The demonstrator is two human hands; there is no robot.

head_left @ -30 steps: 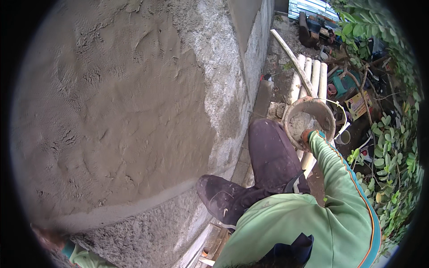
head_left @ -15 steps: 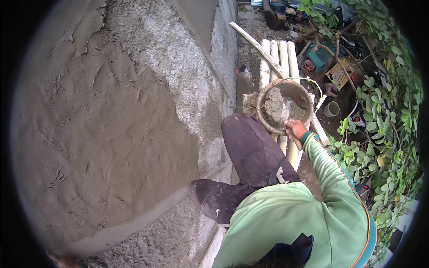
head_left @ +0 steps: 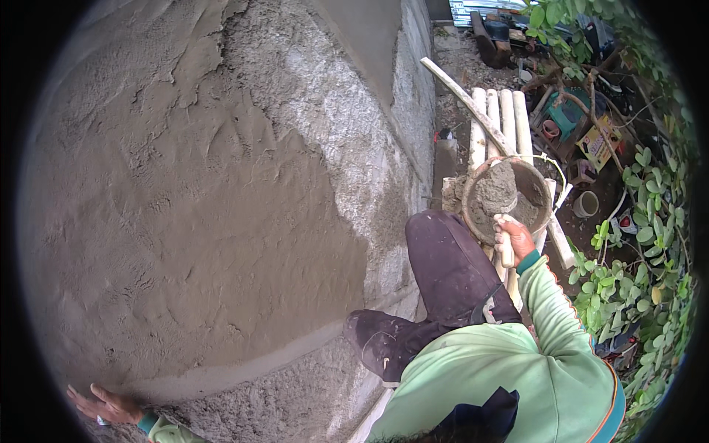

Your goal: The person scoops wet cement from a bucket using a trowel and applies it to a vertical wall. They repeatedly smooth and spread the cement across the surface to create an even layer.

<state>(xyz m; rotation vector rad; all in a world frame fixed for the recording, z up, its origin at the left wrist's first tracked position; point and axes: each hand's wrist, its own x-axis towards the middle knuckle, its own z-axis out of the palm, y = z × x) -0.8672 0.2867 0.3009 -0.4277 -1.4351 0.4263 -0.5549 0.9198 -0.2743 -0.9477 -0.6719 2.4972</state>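
My right hand [head_left: 519, 240] is closed around the pale handle of a trowel [head_left: 507, 256] over a round bucket [head_left: 549, 209]. A heap of wet grey mortar [head_left: 495, 186] covers the trowel's blade, and more mortar lies in the bucket below. At the lower left, my left hand [head_left: 111, 406] is open, fingers spread, beside the wall [head_left: 244, 251]; I cannot tell whether it touches. Wet mortar coats much of this wall, while a rough, whitish strip runs along its right side.
The bucket stands on a platform of pale poles [head_left: 522, 129], with a loose stick [head_left: 461, 92] lying slantwise across. My bent knee [head_left: 450, 247] is close to the bucket. Leafy branches [head_left: 650, 221] hang at the right, over a white cup [head_left: 586, 204] and assorted clutter.
The trowel has come up in the bucket with mortar heaped on its blade. My left hand has come into view at the lower left. The whole view has shifted somewhat.
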